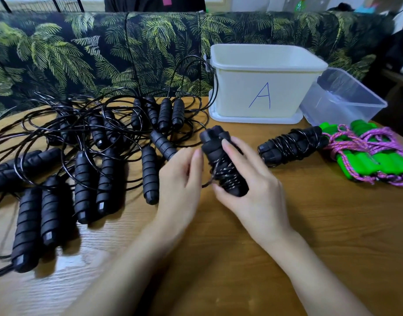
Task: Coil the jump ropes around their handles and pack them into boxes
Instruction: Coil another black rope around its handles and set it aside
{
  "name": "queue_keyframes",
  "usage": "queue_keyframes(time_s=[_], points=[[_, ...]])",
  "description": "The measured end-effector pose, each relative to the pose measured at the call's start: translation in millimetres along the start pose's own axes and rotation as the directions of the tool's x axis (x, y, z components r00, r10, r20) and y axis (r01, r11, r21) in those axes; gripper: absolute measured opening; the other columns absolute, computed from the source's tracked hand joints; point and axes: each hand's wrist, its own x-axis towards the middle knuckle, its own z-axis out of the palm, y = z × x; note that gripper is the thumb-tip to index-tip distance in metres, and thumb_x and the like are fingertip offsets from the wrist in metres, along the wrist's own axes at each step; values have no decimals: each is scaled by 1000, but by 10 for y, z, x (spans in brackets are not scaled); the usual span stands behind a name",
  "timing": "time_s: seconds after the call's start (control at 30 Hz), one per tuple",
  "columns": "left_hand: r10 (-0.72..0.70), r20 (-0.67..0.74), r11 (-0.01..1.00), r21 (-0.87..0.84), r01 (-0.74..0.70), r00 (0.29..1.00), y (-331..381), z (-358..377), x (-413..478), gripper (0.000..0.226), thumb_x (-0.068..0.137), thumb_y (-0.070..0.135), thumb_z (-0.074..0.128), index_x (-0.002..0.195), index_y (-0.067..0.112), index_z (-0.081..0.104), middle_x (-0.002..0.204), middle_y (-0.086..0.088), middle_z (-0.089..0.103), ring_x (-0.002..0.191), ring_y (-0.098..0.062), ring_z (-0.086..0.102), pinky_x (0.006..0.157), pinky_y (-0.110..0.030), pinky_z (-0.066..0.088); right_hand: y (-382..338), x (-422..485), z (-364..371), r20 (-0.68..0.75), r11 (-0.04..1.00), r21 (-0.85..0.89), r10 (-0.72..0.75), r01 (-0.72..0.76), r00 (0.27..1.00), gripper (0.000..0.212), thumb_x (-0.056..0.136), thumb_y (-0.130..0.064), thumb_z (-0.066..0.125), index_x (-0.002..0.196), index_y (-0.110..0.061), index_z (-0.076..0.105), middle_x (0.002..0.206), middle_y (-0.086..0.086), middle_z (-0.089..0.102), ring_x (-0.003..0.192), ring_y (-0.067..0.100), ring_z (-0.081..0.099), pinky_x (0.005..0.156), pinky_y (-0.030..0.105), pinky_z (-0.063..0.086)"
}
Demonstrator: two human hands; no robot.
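My right hand (250, 185) grips a pair of black foam handles (215, 151) held together, with black rope coiled round their lower half. My left hand (182, 179) pinches the loose end of that rope beside the coil. A finished black bundle (291, 144) lies to the right on the wooden table (241, 258). Several loose black jump ropes (93, 144) lie tangled on the left. Green-handled ropes with pink cord (373, 156) sit at the far right. The white box marked A (264, 87) stands behind, open.
A clear plastic box (346, 99) tilts against the white box on its right. A sofa with a palm-leaf print (105, 53) runs along the table's far edge. Bare wood shows at the front right of the table.
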Motion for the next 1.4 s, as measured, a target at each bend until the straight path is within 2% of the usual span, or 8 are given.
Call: queue_keyframes(time_s=[0.13, 0.23, 0.4, 0.5, 0.8, 1.0, 1.2, 1.4], points=[[322, 134, 909, 233, -346, 937, 4, 32, -41, 34, 103, 22, 42, 70, 12, 42, 71, 5, 38, 64, -11, 34, 59, -22, 30, 79, 19, -48, -25, 997, 44, 69, -68, 997, 68, 75, -33, 73, 140, -27, 55, 148, -11, 49, 128, 10, 55, 97, 36, 51], [343, 221, 859, 319, -400, 913, -52, 49, -54, 39, 103, 31, 39, 71, 12, 47, 71, 5, 40, 63, -11, 38, 55, -33, 41, 116, -2, -67, -22, 998, -63, 23, -25, 999, 68, 75, -30, 78, 139, -27, 56, 149, -8, 49, 125, 19, 58, 90, 42, 56], [-83, 27, 996, 39, 82, 996, -68, -145, 150, 39, 94, 49, 52, 101, 16, 72, 89, 13, 69, 81, 1, 64, 76, -18, 49, 82, -18, -57, 28, 934, -323, -152, 153, 988, 68, 73, -25, 84, 136, -25, 60, 146, -1, 52, 113, 26, 62, 63, 40, 61], [-320, 202, 869, -327, 372, 926, -35, -284, 243, 45, 90, 42, 63, 122, 10, 68, 106, 2, 75, 97, -1, 68, 85, -16, 52, -44, -84, 43, 127, 899, -358, -220, 251, 967, 66, 73, -24, 83, 135, -25, 60, 146, 0, 52, 110, 24, 62, 58, 36, 59], [-337, 455, 563, -605, 564, 824, -200, -296, 270, 46, 88, 25, 63, 126, 0, 61, 124, -17, 67, 119, -25, 62, 103, -33, 49, -56, -75, 50, 176, 972, -179, -120, 152, 977, 83, 65, -34, 89, 139, -41, 52, 153, -13, 41, 120, 12, 53, 72, 35, 60], [-334, 334, 813, -372, 448, 882, -172, -93, 246, 55, 89, 49, 47, 136, 22, 52, 129, 0, 65, 122, -11, 60, 107, -31, 45, 246, 45, -237, 147, 978, -153, 163, -140, 976, 87, 71, -52, 80, 147, -46, 36, 157, -26, 25, 136, 7, 42, 92, 38, 49], [-78, 422, 994, 100, 39, 903, -88, 367, 429, 39, 96, 28, 63, 134, 24, 57, 134, 4, 60, 122, -10, 56, 105, -33, 46, 846, 58, -879, -96, 901, -238, 349, -362, 932, 78, 75, -47, 79, 144, -37, 45, 153, -17, 38, 134, 11, 44, 93, 39, 49], [-85, 780, 914, 308, -263, 620, -37, 1326, 696, 94, 85, 27, 76, 156, 38, 16, 166, -12, 4, 151, -33, 10, 121, -49, 18, 1142, -4, -1130, -137, 853, -275, 423, -444, 896, 77, 77, -48, 78, 145, -36, 43, 152, -16, 40, 129, 14, 50, 85, 39, 50]])
